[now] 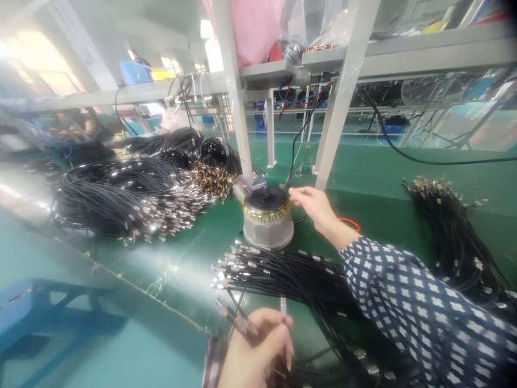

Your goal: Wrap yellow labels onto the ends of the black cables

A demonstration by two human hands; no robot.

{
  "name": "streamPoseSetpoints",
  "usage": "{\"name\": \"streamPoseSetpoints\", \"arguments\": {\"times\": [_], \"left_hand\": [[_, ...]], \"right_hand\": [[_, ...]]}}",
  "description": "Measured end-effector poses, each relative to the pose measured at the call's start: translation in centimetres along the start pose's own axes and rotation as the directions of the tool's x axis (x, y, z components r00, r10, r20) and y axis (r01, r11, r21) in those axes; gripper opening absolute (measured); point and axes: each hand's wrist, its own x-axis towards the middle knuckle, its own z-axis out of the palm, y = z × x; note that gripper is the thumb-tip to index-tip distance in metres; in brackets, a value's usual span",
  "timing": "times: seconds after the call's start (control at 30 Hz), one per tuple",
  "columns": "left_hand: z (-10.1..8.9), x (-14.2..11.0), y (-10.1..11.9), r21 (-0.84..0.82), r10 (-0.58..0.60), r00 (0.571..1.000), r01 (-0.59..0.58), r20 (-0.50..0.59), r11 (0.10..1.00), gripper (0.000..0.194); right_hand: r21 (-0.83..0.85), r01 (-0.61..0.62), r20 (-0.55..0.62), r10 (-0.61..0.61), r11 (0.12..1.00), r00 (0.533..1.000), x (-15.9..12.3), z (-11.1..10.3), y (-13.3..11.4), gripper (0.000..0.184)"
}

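Note:
My left hand (260,342) is closed around a few black cables (238,310) with metal connector ends, near the front of the green bench. One silvery connector (283,306) stands up from between its thumb and fingers. Farther away, my right hand (315,207) has its thumb and fingers pinched together at the right rim of a round grey device (269,229). That device has a black disc on top and a ring of small yellowish tabs around it. What the pinch holds, if anything, is too small to make out. A bundle of black cables (299,269) lies below my right forearm.
Large coiled heaps of black cable (117,188) cover the left of the green bench (371,178). Another cable bundle (452,226) lies at the right. White shelf posts (339,102) rise behind the device. A blue stool (60,318) stands at lower left.

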Motion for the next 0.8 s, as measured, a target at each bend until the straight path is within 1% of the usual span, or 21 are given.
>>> {"name": "streamPoseSetpoints", "arguments": {"times": [0.07,0.13,0.2,0.27,0.33,0.37,0.43,0.47,0.5,0.53,0.6,0.63,0.7,0.8], "left_hand": [[0.1,-0.1,0.0,0.002,0.007,1.0,-0.007,0.003,1.0,0.031],[0.2,-0.2,0.1,-0.002,0.01,1.0,-0.01,0.002,1.0,0.031],[0.3,-0.4,0.2,-0.002,0.013,1.0,-0.013,-0.01,1.0,0.031],[0.5,-0.6,0.4,0.008,0.022,0.999,-0.022,-0.029,1.0,0.031],[0.8,-0.9,0.5,0.021,0.035,0.998,-0.034,-0.052,0.999,0.029],[0.9,-1.1,0.5,0.024,0.044,0.997,-0.043,-0.066,0.999,0.028],[1.3,-1.5,0.6,0.029,0.07,0.993,-0.068,-0.098,0.997,0.025],[1.4,-1.7,0.6,0.038,0.084,0.99,-0.08,-0.111,0.996,0.024],[1.6,-2.0,0.6,0.053,0.096,0.988,-0.09,-0.123,0.995,0.023],[1.7,-2.2,0.7,0.071,0.109,0.985,-0.101,-0.13,0.992,0.022],[2.0,-2.5,0.7,0.099,0.132,0.982,-0.12,-0.133,0.988,0.02],[2.1,-2.7,0.7,0.107,0.143,0.981,-0.129,-0.13,0.986,0.019],[2.1,-2.9,0.7,0.125,0.164,0.979,-0.149,-0.12,0.981,0.02],[2.2,-3.1,0.5,0.17,0.191,0.975,-0.17,-0.116,0.971,0.022]], "right_hand": [[-0.004,-0.032,0.015,0.032,0.999,0.999,0.1,0.1,0.2,0.024],[-0.011,-0.033,-0.003,0.033,0.999,0.999,0.1,0.1,0.0,0.021],[-0.017,0.013,-0.042,-0.014,1.0,0.999,-0.3,0.0,-0.6,0.015],[-0.016,0.096,-0.073,-0.096,0.995,0.993,-1.2,-0.3,-1.5,0.014],[0.007,0.181,-0.072,-0.18,0.983,0.981,-3.0,-0.6,-2.4,0.015],[0.026,0.215,-0.054,-0.214,0.976,0.975,-4.3,-0.8,-2.6,0.014],[0.097,0.221,0.029,-0.225,0.97,0.974,-7.5,-1.4,-2.7,0.013],[0.14,0.19,0.099,-0.205,0.972,0.974,-9.3,-1.7,-2.4,0.014],[0.233,0.077,0.189,-0.123,0.969,0.974,-11.2,-2.0,-2.0,0.015],[0.285,-0.065,0.285,-0.02,0.956,0.958,-13.1,-2.4,-1.5,0.017],[0.346,-0.268,0.376,0.129,0.899,0.917,-16.3,-2.9,-0.5,0.019],[0.356,-0.331,0.402,0.177,0.874,0.898,-17.6,-3.1,0.0,0.02],[0.367,-0.397,0.424,0.228,0.842,0.876,-19.4,-3.1,0.6,0.019],[0.383,-0.424,0.442,0.24,0.821,0.864,-20.6,-2.8,0.8,0.018]]}}
